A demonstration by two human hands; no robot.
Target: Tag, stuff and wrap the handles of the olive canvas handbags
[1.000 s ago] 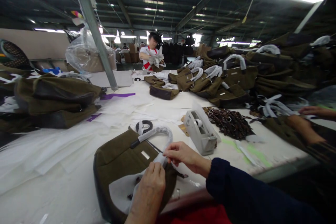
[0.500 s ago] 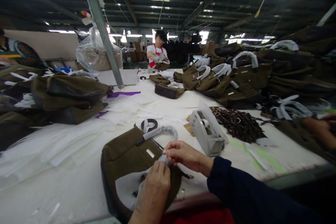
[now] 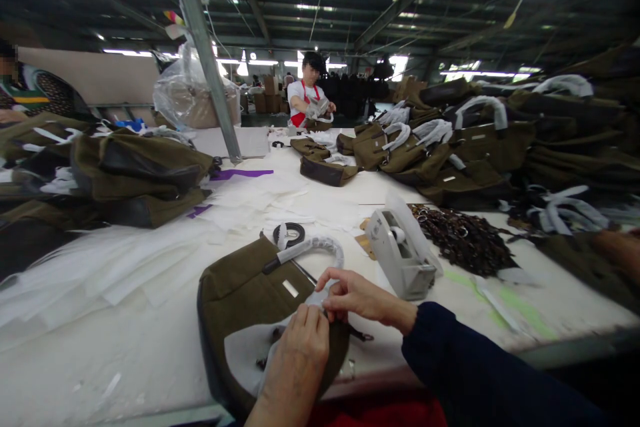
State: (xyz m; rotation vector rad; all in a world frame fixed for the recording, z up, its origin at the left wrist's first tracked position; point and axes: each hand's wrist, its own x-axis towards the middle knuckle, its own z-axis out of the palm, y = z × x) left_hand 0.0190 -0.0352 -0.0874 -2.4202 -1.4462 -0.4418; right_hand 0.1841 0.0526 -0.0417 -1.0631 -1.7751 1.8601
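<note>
Head view: the olive bag (image 3: 250,278) lies at lower centre. Bunched left-hand (image 3: 301,353) fingers pinch white wrapping (image 3: 316,297) at the handle (image 3: 327,245); the right hand (image 3: 353,297) curls partly closed beside them, its hold unclear. Keeping the wrapping snug and flat seems wise.

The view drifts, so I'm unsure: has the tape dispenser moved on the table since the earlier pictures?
No: the tape dispenser keeps its place beside the dark brown pile; both appear further right because the view drifted.
</note>
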